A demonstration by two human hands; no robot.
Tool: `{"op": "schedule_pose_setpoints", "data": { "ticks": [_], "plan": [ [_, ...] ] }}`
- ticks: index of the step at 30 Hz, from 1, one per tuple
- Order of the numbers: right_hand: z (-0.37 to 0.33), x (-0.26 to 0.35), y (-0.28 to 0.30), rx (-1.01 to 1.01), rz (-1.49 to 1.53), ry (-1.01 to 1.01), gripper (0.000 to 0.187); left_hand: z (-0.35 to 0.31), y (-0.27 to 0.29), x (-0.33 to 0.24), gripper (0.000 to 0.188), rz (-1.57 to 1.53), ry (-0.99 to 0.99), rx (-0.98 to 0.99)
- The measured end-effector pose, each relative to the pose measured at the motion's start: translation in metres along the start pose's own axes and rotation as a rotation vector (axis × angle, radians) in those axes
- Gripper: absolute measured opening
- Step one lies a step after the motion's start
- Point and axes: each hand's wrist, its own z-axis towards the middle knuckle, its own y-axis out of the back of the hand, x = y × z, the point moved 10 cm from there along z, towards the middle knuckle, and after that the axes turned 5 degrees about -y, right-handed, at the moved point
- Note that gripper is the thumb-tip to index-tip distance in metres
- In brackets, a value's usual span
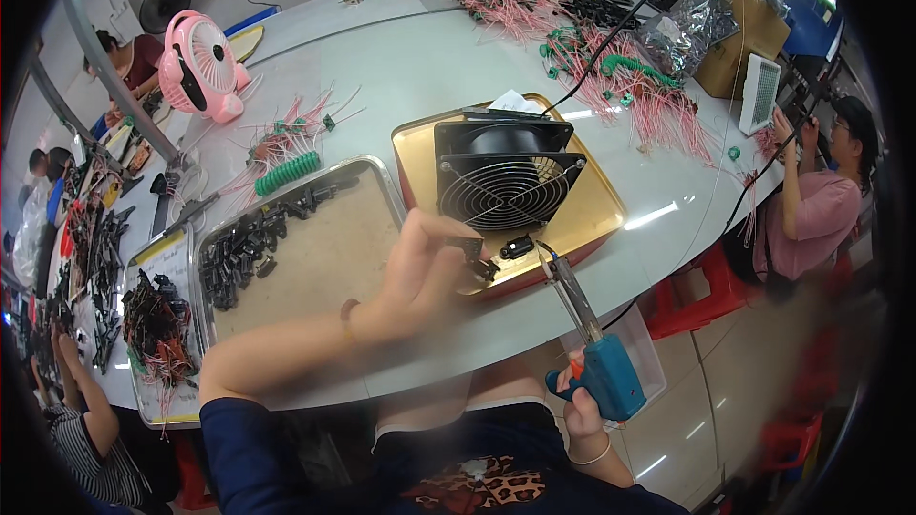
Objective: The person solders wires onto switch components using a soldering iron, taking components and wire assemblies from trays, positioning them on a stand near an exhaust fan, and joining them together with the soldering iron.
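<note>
My left hand (pixel 420 262) is closed over the near left edge of a gold tray (pixel 603 205), its fingers pinching a small black part (pixel 485 270). Low by my lap, my right hand (pixel 584 415) grips a teal soldering gun (pixel 611 377). The gun's long metal nozzle points up and away, with its tip close to another small black part (pixel 518 246) lying on the gold tray. Behind that part stands a square black fan (pixel 506 186) with a wire guard. Whether the tip touches the part, I cannot tell.
A metal tray (pixel 315 286) with black parts lies left, beside a smaller tray (pixel 143 401) of wired boards. Pink-white wires (pixel 658 100) and green coils cover the far right. A pink fan (pixel 200 67) stands far left. Other people work around the table; a black cable hangs at right.
</note>
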Motion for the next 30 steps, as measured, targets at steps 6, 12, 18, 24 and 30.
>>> {"op": "schedule_pose_setpoints", "data": {
  "ticks": [6, 12, 18, 24, 30],
  "plan": [
    [0.001, -0.002, -0.012, 0.034, -0.008, -0.022, 0.06, -0.01, 0.024, -0.051, 0.018, -0.129, -0.191, -0.019],
    [0.008, 0.001, 0.004, -0.015, 0.004, -0.073, 0.078, -0.029, 0.117, -0.107, 0.028, -0.293, 0.025, -0.304],
    [0.018, 0.023, -0.01, 0.055, -0.016, 0.107, 0.049, -0.093, 0.264, -0.278, 0.023, 1.065, -0.158, -0.759],
    [0.023, 0.02, -0.016, 0.126, 0.003, 0.112, 0.051, -0.181, 0.34, -0.347, 0.023, 2.009, 0.105, -0.887],
    [0.022, 0.024, -0.003, 0.017, -0.025, 0.094, 0.055, -0.229, 0.37, -0.265, 0.021, 1.791, 0.384, -0.782]
  ]
}}
